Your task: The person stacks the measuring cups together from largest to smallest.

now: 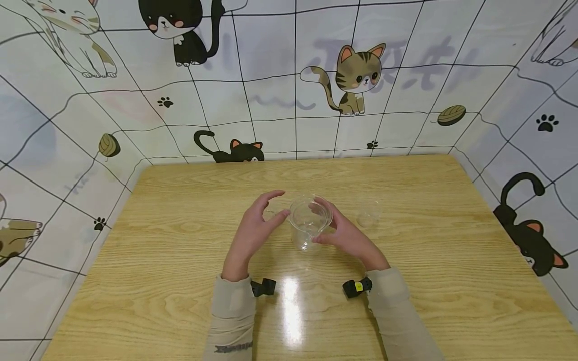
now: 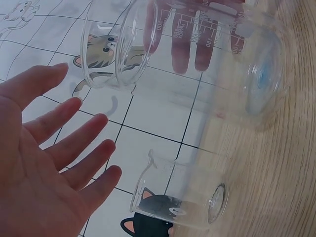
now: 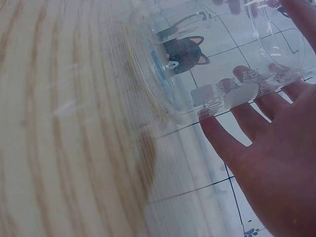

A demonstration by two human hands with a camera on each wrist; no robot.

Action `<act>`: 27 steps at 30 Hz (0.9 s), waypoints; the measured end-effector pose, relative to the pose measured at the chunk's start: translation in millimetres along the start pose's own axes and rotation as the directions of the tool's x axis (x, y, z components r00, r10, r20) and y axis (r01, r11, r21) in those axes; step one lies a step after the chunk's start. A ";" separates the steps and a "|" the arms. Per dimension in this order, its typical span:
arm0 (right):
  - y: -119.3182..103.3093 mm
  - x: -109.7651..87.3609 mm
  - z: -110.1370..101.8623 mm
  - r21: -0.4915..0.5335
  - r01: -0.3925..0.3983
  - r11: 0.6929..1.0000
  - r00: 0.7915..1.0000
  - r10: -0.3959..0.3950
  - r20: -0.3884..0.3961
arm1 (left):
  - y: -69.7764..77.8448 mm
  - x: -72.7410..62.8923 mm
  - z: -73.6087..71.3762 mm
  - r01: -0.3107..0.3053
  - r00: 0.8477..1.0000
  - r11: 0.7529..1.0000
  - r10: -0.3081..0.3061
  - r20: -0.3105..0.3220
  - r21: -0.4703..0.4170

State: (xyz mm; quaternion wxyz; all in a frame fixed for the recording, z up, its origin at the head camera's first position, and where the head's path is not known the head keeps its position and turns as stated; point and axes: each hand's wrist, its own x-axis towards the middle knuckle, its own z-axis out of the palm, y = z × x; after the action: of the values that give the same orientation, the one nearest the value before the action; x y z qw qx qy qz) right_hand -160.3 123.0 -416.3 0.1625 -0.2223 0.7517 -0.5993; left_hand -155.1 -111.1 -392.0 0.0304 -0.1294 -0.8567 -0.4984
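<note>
A large clear glass beaker [image 1: 310, 223] with printed volume marks stands upright near the middle of the table. My right hand [image 1: 347, 235] holds its right side, thumb in front and fingers behind; in the right wrist view the fingers [image 3: 217, 131] lie against the printed glass. Spread loosely at the beaker's left is my left hand [image 1: 255, 225], holding nothing. Its thumb is near the rim in the head view, while the left wrist view shows the hand [image 2: 44, 158] apart from the glass. A smaller spouted beaker [image 2: 180, 197] appears below in that view.
Another small clear vessel [image 1: 369, 214], faint against the wood, is right of the large beaker. The wooden table [image 1: 149, 281] meets cat-printed cloth walls [image 1: 271, 100] at the back and sides. Light glares on the tabletop between my forearms.
</note>
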 end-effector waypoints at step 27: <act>-0.4 -0.9 0.0 0.006 0.002 1.000 1.000 -0.002 -0.002 | -12.1 2.9 -4.4 0.076 0.995 0.996 -0.073 -0.075 0.050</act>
State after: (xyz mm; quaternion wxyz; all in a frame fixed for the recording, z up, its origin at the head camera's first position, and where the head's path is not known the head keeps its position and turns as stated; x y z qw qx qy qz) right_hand -159.4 123.4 -416.0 0.1615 -0.2220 0.7499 -0.6019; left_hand -161.3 -120.0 -399.5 0.0466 -0.0782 -0.8722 -0.4806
